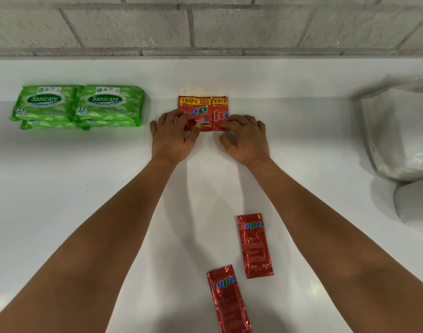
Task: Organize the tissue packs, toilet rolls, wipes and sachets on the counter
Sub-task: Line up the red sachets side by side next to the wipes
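Two red sachets lie side by side near the back of the white counter [85,188]: a left sachet [202,111] and a right sachet [219,110]. My left hand [172,138] rests its fingers and thumb on the left one. The fingertips of my right hand [246,140] touch the right one's lower edge, with the thumb just off it. Two more red sachets lie loose close to me, one [254,246] upright and one [228,301] at the bottom edge. Green wipes packs [47,104] [109,104] sit stacked in two piles at the back left.
A clear plastic pack of white paper goods [397,131] stands at the right edge, with a white roll-like bundle [414,203] in front of it. A grey block wall [205,25] closes off the back of the counter.
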A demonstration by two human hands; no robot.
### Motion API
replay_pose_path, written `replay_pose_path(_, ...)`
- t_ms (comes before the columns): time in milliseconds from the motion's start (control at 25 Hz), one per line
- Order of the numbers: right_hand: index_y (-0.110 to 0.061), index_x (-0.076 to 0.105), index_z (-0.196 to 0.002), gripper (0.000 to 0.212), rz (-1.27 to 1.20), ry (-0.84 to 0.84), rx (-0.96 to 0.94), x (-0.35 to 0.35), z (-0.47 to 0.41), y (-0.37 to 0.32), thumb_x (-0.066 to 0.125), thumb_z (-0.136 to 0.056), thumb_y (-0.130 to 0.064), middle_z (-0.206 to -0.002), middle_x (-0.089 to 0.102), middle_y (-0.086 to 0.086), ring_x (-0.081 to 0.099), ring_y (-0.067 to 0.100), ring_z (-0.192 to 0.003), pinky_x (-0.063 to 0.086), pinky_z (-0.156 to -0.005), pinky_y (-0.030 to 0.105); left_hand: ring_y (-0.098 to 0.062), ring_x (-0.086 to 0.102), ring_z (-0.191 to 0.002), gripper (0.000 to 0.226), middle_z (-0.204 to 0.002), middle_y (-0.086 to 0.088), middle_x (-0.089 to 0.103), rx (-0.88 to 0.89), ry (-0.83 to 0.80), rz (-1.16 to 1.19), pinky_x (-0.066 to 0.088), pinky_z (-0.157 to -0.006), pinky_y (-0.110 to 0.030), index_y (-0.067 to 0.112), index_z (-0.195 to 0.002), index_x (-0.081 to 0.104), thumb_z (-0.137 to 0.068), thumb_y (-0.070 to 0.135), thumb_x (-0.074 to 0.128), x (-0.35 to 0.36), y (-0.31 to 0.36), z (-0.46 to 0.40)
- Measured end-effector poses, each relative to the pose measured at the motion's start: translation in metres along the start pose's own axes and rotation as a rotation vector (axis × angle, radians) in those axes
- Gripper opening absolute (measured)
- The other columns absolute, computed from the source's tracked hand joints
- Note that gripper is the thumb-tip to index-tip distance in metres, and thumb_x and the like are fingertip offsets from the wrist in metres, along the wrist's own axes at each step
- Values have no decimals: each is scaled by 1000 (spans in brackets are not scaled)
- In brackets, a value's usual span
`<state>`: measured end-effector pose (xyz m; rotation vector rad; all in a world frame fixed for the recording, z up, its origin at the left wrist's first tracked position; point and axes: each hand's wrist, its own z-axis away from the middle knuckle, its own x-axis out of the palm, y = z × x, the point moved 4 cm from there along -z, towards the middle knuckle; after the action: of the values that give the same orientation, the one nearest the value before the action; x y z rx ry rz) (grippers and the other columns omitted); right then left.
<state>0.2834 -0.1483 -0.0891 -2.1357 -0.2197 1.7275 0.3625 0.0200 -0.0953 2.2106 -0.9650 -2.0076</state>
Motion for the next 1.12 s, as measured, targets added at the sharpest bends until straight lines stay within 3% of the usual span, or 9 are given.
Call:
replay_pose_path(360, -23, 62, -119, 36, 14, -10, -1, 2, -1, 1, 53, -88, -38, -131, 55, -2, 42, 21, -126, 27, -101, 37, -24, 34, -133, 49, -142, -3, 42, -35, -36, 2, 21, -111, -49, 17, -134, 46, -93, 44, 43, 3, -2, -2)
replay_pose_path(720, -22, 61, -121, 38, -2, 4, 3, 3, -1, 2, 55, -86, -38, -131, 55, -1, 42, 22, -125, 28, -100, 37, -24, 37, -131, 47, -139, -4, 45, -41, -10, 23, 22, -111, -47, 16, -132, 48, -94, 43, 44, 3, -3, -2)
replay_pose_path(960, -19, 52, -128, 44, -231, 54, 125, -14, 9, 8, 59, -86, -30, -134, 50, 4, 46, 25, -122, 34, -103, 37, -27, 45, -122, 44, -134, -11, 46, -60, 66, 154, 32, -102, -38, 11, -129, 50, -89, 29, 55, -13, 2, 12)
replay_pose_path(1120, -16, 55, -126, 42, -231, 83, 146, -32, 50, 17, 60, -85, -25, -131, 52, 7, 49, 27, -118, 40, -100, 43, -32, 50, -116, 41, -132, -15, 47, -16, 49, 206, 41, -98, -42, 8, -125, 54, -84, 14, 58, -22, 18, 57)
